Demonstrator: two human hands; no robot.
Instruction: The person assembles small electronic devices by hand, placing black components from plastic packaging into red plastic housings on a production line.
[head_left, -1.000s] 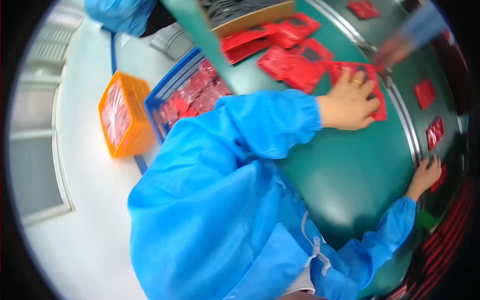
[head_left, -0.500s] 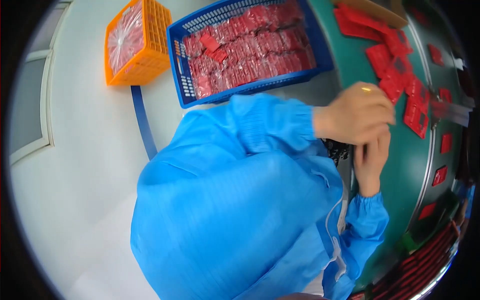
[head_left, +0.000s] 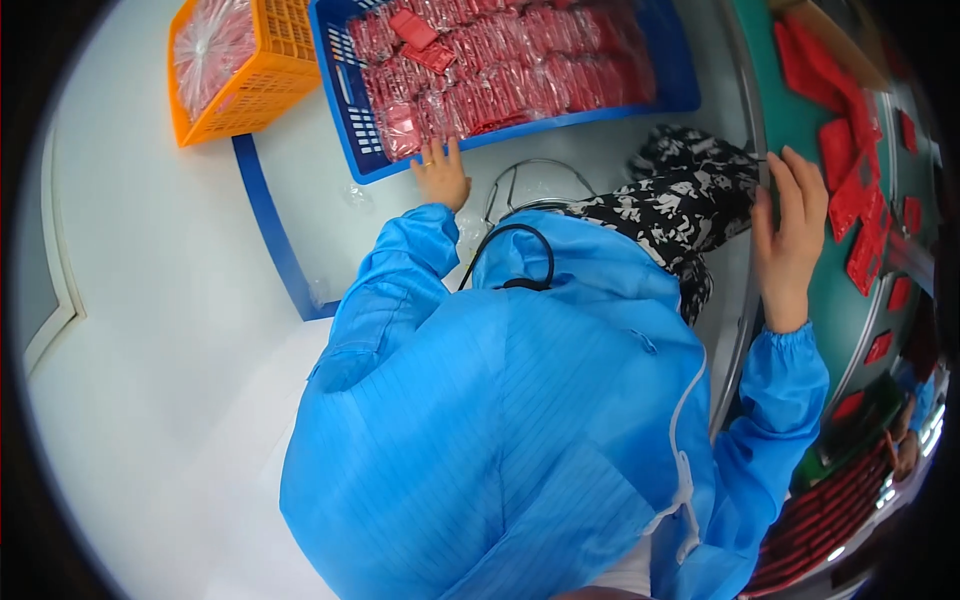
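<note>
My left hand [head_left: 442,178] reaches to the near rim of the blue basket [head_left: 350,165], its fingers stretched out and spread, with nothing seen in them. Rows of small red packets in clear wrap [head_left: 500,90] fill the basket. Two flat red pieces [head_left: 415,30] lie on top of the rows. Over the edge of the green table [head_left: 765,75], my right hand [head_left: 795,230] is raised with its fingers apart, and I see nothing held in it. Flat red pieces [head_left: 860,200] lie on the table just beyond that hand.
An orange crate [head_left: 285,45] with a clear bag of pink-red things stands left of the basket. A metal-framed stool [head_left: 545,165] and black-and-white patterned cloth [head_left: 690,195] are between basket and table. Beyond the table's strip, several red pieces [head_left: 880,347] are spaced along a dark surface.
My hands were together at the table's edge and have parted. The left swung across to the blue basket; the right moved slightly right and up. The whole view has shifted.
</note>
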